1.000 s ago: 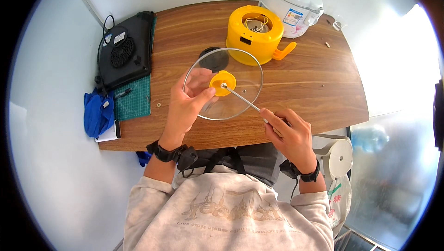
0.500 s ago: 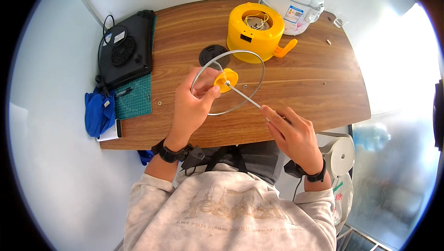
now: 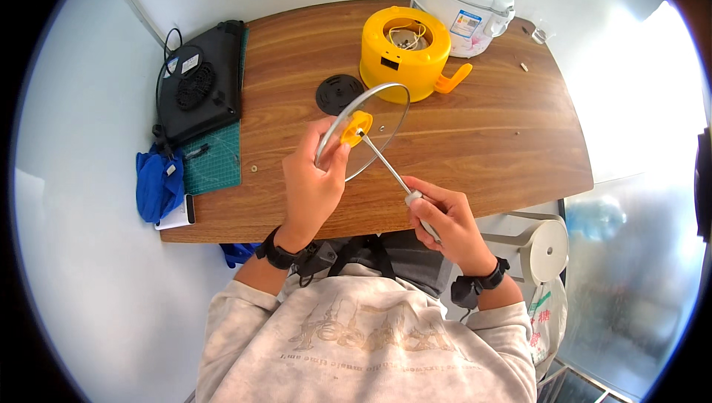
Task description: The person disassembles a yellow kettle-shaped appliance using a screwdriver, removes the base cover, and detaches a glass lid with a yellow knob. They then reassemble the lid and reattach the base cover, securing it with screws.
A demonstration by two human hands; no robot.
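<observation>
- Left grip [image 3: 313, 171]: grasping glass lid [image 3: 387, 108], thumb at its yellow knob [image 3: 362, 119]; lid tilted above bench [image 3: 489, 136].
- Right grip [image 3: 447, 223]: holding screwdriver [image 3: 383, 159] by handle, tip at knob's centre.
- Beyond, on bench: black disc [image 3: 339, 95], yellow pot [image 3: 415, 79], white rice cooker [image 3: 452, 2].
</observation>
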